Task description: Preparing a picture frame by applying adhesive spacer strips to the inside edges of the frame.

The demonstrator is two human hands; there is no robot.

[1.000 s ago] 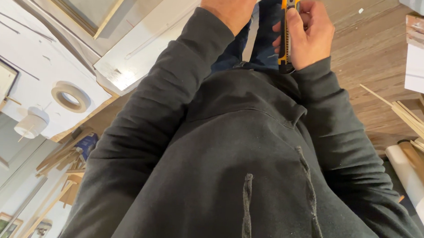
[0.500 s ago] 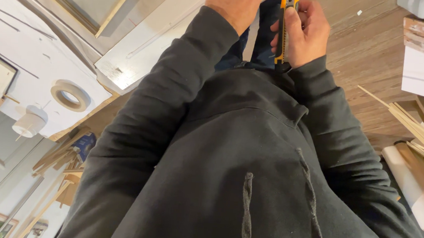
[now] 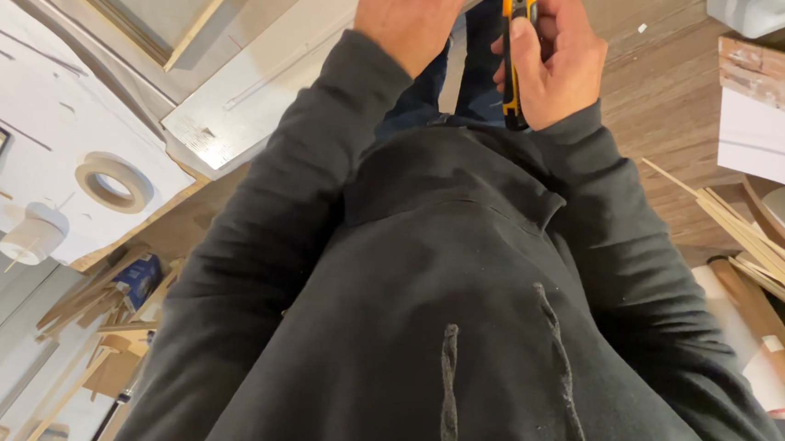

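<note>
Meanwhile, little shifts over the last second: the right hand (image 3: 560, 62) keeps its hold on the yellow-and-black utility knife (image 3: 515, 54), and the view has only drifted slightly, so the hands sit a touch lower in the frame than before. The fingers (image 3: 582, 40) are curled and pressed around the knife's handle, thumb side along its edge; the handle's butt points down toward the black hooded sweatshirt (image 3: 459, 326), and the front end of the knife runs out of the top of the picture, so the blade cannot be seen.

The left hand (image 3: 412, 10) stays just beside it, palm down, resting on or over the pale board (image 3: 264, 83) that slants across the upper left. Its fingers are cut off by the frame edge, so I cannot tell whether they are spread or pressed together.

Since neither hand has travelled much, the work at the board's edge seems to be holding steady rather than moving on to a new stage.

About the hands: a roll of tape (image 3: 115, 183) lies on the white worktop (image 3: 49, 132) at left, thin wooden strips (image 3: 759, 246) lean at right, and the wooden floor (image 3: 659, 92) shows beneath.
</note>
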